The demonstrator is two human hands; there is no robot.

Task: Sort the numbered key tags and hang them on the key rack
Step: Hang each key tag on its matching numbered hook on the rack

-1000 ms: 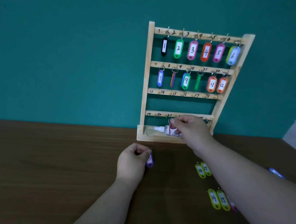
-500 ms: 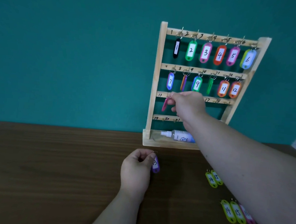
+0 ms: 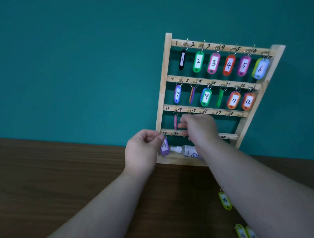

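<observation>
Left hand (image 3: 143,149) pinches purple tag (image 3: 164,148) by the rack's (image 3: 164,82) left post; right hand (image 3: 198,129), fingers loose, hovers beside hanging pink tag (image 3: 175,122).

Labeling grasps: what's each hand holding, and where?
Left hand pinches the purple tag at its ring end. Right hand beside the hung pink tag; hold unclear.

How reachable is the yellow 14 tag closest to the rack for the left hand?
Probably reachable: no object lies on the table between the left hand and that yellow 14 tag, which shows just beside the right forearm. But its fingers pinch the purple tag.
</observation>
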